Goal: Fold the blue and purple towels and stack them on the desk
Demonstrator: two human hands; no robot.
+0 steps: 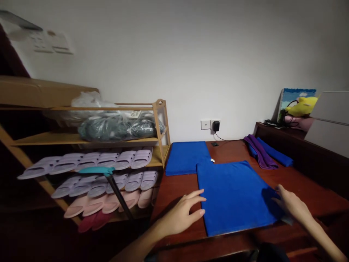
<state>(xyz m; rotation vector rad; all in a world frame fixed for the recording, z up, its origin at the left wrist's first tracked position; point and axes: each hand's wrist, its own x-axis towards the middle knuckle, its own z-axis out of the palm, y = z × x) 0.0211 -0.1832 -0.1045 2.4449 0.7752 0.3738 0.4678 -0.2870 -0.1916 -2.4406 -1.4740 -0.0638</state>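
We flank a folded blue cloth (237,196) on the table (231,153), at three o'clock from our loosely spread left hand (180,214), nine o'clock from our equally near right hand (293,203), whose grip we cannot tell

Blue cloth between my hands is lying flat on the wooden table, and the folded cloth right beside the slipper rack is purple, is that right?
Not quite: the folded cloth beside the slipper rack is blue, not purple, as the head view shows. The blue cloth between your left hand and right hand does lie flat on the wooden table.
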